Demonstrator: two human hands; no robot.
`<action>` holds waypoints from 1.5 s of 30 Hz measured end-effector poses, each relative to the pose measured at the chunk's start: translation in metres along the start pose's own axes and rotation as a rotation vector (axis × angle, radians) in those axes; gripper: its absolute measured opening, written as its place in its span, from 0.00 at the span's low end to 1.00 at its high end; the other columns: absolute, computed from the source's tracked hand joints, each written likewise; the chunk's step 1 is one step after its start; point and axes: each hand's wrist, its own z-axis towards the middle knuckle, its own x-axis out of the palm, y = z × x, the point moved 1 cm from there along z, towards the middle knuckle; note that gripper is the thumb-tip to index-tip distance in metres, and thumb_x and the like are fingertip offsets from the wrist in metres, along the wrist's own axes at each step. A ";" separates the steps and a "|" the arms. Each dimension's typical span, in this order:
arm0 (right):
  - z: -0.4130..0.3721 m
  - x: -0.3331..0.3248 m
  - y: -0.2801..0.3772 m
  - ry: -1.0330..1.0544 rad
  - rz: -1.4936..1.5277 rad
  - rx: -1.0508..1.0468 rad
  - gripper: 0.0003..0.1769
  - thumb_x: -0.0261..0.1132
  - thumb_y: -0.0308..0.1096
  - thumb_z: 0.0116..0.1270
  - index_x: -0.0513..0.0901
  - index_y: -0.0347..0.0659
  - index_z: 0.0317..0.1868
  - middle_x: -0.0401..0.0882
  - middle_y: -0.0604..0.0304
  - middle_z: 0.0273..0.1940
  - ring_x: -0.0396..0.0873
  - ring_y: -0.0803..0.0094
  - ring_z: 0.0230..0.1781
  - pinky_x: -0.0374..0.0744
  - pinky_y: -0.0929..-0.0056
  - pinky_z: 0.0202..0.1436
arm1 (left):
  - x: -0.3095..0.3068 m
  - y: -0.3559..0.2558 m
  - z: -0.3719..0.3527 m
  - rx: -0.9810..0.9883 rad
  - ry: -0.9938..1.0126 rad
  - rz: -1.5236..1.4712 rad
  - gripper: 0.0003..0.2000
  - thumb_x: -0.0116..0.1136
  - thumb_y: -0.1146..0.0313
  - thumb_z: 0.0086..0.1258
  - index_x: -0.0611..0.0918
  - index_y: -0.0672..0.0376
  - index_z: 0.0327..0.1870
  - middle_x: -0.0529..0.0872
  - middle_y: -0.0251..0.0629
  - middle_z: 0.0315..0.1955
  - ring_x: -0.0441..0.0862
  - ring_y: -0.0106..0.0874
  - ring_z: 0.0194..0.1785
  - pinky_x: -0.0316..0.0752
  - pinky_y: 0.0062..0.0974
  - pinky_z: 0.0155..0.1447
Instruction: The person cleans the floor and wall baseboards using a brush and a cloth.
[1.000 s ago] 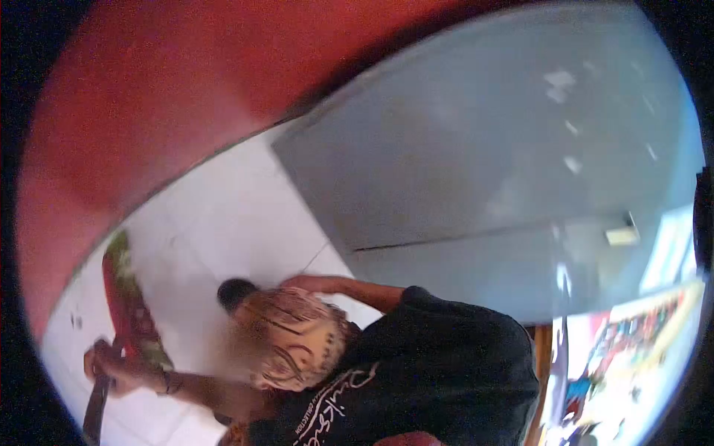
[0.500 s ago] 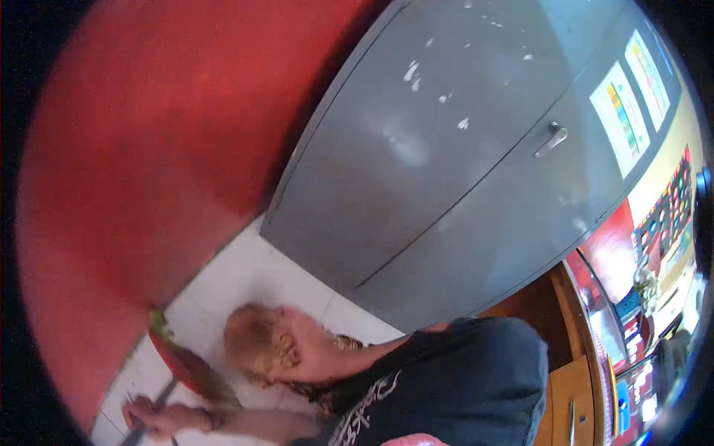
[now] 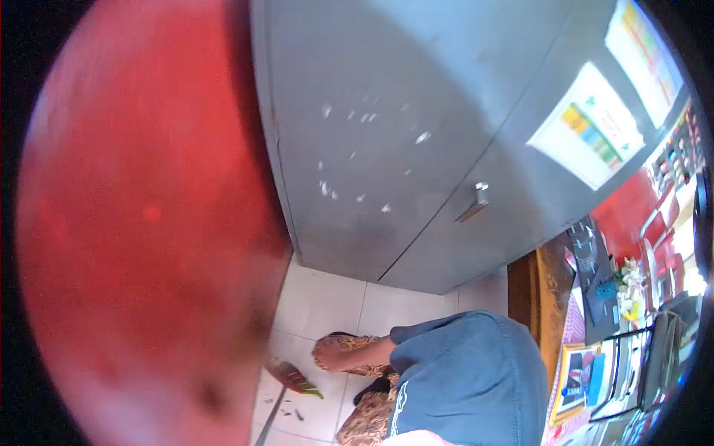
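Observation:
My left hand (image 3: 333, 355) hangs low against the patterned cloth (image 3: 366, 360) over my legs, below the dark sleeve (image 3: 465, 346). Its fingers are too small and blurred to make out. What looks like a broom (image 3: 299, 380), with a red and green head, reaches the white tiled floor close to the red wall. Its thin handle (image 3: 272, 418) runs down out of the frame at the bottom. My right hand is outside the view, so a grip on the handle cannot be seen. Small dark bits (image 3: 299, 415) lie on the tiles beside the broom.
A tall grey metal cabinet (image 3: 357, 201) with a handle (image 3: 476, 202) and paper posters (image 3: 591, 130) stands ahead. The red wall (image 3: 149, 208) fills the left side. At right is a wooden desk (image 3: 547, 286) carrying a framed picture (image 3: 574, 385), flowers (image 3: 631, 286) and papers.
The view has turned, and the cabinet now sits nearer upright. My right hand, earlier around the broom's handle at lower left, has left the frame. The broom head shows farther right.

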 end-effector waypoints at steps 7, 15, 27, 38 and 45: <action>-0.116 -0.120 -0.044 0.393 1.013 -0.274 0.15 0.59 0.46 0.57 0.74 0.42 0.29 0.72 0.56 0.31 0.74 0.58 0.36 0.74 0.57 0.41 | -0.039 -0.214 -0.005 0.741 0.872 -0.222 0.14 0.60 0.60 0.69 0.84 0.63 0.45 0.78 0.45 0.28 0.74 0.41 0.34 0.71 0.39 0.40; -0.264 -0.256 0.015 1.123 1.917 0.401 0.22 0.51 0.53 0.72 0.76 0.43 0.32 0.75 0.58 0.27 0.82 0.61 0.33 0.83 0.58 0.38 | -0.115 -0.342 -0.140 0.919 1.733 -0.059 0.14 0.61 0.56 0.65 0.85 0.57 0.41 0.81 0.50 0.42 0.80 0.49 0.46 0.75 0.43 0.51; -0.362 -0.211 -0.037 0.254 2.371 0.482 0.20 0.65 0.43 0.67 0.80 0.39 0.53 0.84 0.55 0.43 0.84 0.63 0.39 0.83 0.66 0.36 | -0.088 -0.547 -0.180 1.109 2.303 -0.549 0.10 0.61 0.65 0.66 0.79 0.63 0.34 0.82 0.46 0.29 0.78 0.45 0.35 0.72 0.36 0.42; -0.479 -0.245 -0.130 -0.673 0.920 0.440 0.19 0.70 0.46 0.61 0.84 0.36 0.32 0.85 0.55 0.30 0.83 0.66 0.32 0.81 0.68 0.35 | -0.138 -0.675 -0.283 0.759 2.731 -0.954 0.16 0.64 0.66 0.68 0.72 0.63 0.23 0.75 0.37 0.20 0.66 0.29 0.24 0.63 0.29 0.30; -0.477 -0.283 -0.101 -1.029 2.798 1.275 0.17 0.66 0.39 0.62 0.80 0.33 0.44 0.85 0.52 0.36 0.83 0.62 0.35 0.81 0.63 0.42 | -0.162 -0.669 -0.308 1.438 2.993 -1.054 0.17 0.70 0.61 0.59 0.72 0.58 0.23 0.76 0.37 0.24 0.74 0.36 0.32 0.67 0.33 0.38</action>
